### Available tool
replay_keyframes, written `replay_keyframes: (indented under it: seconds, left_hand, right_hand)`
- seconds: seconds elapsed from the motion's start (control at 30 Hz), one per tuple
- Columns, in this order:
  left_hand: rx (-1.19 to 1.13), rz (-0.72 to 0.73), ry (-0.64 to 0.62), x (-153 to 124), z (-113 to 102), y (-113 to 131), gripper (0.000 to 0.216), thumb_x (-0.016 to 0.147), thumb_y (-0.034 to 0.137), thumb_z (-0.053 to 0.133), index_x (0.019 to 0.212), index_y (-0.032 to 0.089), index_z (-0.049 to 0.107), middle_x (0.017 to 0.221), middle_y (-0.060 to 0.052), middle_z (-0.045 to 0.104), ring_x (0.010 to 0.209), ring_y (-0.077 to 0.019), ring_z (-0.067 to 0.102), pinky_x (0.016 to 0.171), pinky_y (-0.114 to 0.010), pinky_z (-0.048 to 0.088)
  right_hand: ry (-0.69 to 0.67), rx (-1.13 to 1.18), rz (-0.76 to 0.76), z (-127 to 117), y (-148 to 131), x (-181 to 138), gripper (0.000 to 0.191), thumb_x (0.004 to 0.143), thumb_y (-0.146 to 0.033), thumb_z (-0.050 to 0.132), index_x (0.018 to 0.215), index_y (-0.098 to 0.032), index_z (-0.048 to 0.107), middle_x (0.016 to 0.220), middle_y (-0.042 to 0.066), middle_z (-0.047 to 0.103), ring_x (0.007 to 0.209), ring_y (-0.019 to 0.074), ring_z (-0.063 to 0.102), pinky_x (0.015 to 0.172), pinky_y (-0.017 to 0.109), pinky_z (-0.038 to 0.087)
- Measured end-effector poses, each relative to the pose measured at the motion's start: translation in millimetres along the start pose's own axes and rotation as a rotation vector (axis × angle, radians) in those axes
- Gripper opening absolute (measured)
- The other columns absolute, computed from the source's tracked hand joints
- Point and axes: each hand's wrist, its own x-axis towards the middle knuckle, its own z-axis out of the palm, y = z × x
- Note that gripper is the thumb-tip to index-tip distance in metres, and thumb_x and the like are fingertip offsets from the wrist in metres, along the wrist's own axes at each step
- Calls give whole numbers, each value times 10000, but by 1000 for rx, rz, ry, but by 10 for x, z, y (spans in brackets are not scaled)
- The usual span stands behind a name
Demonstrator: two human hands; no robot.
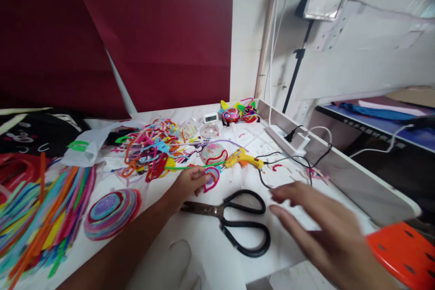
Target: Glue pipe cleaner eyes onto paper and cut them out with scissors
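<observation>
Between the thumb and fingers of my left hand [187, 183] is a small coiled pipe-cleaner piece [212, 177], pink at the rim with blue and purple inside. Close behind it lies a yellow hot glue gun [242, 159], its nozzle pointing toward the piece. My right hand [321, 224] hovers at the right, thumb and fingers apart, holding nothing. Black-handled scissors [220, 210] lie on the white table between the hands, blades toward my left wrist. A larger striped pipe-cleaner disc [112, 213] rests left of my left forearm.
Loose pipe cleaners [57, 208] lie at the left, with a tangled pile [152, 145] farther back. Two colourful pipe-cleaner figures [239, 112] and a small digital clock [210, 118] stand near the wall. A power strip [287, 140] with cables sits at right, and a red stool [403, 253] beside the table.
</observation>
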Motion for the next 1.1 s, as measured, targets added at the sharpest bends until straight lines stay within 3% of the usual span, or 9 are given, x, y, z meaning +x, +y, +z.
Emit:
replay_keyframes:
  seconds: [0.13,0.2,0.27,0.4,0.57,0.67,0.8,1.0,1.1]
  left_hand:
    - [-87,-14,-41,-91,32,-5,375,684,432,793,880,144,652,717,-4,628,542,-98,572,416,-168,447]
    - [-177,-55,-75,-164,38,16,380,688,417,796,905,148,639,758,-28,652,635,-148,642,445,-190,494]
    - [-277,-109,-108,-232,45,33,354,697,387,793,898,157,613,706,-22,650,615,-158,657,409,-174,474]
    - [-400,-158,-140,-307,75,17,315,737,375,748,903,168,580,638,-12,656,479,-122,615,320,-134,373]
    - [-425,-123,-160,-331,115,-35,358,751,439,761,896,163,586,640,-13,667,471,-112,615,317,-130,372]
    - [-401,-74,-108,-345,101,-31,399,697,430,819,890,152,607,606,-2,656,486,-114,622,362,-141,428]
    - [-394,-59,21,-368,44,22,465,610,425,873,883,150,616,679,-17,697,581,-158,681,527,-231,571]
    - [-379,63,81,-385,-41,97,368,675,389,827,881,157,630,733,-32,716,634,-177,698,512,-234,567]
    - [-370,94,89,-372,-78,84,339,700,378,808,877,155,625,735,-41,719,660,-177,699,494,-207,546]
  right_hand:
    - [-556,50,101,476,146,37,200,954,-98,493,1098,-180,604,995,75,657,891,214,638,788,351,554]
    - [-727,-23,118,622,212,16,233,893,-80,564,1102,-165,625,1068,92,654,968,247,626,857,392,554]
    - [-813,-80,102,690,250,13,284,855,-91,622,1133,-153,629,1135,106,643,1041,280,602,918,430,536]
    - [-880,-108,47,713,230,89,317,840,-83,625,1150,-147,625,1125,114,646,1022,294,597,908,450,537]
    - [-926,-158,61,757,138,181,424,747,-60,614,1170,-75,601,1084,167,640,1019,329,606,911,469,531]
    - [-927,-185,70,778,90,165,489,686,-62,591,1175,-62,587,1053,167,634,965,329,633,864,462,555]
    - [-914,-219,33,743,26,122,576,663,-82,549,1238,-107,549,1074,164,621,823,320,683,678,473,610]
    - [-750,-208,-27,475,72,10,766,520,-51,549,1272,-194,526,1105,133,654,761,297,717,611,395,625]
    - [-722,-50,130,255,211,-159,718,571,-85,594,1251,-310,535,1114,66,681,728,263,717,601,355,610]
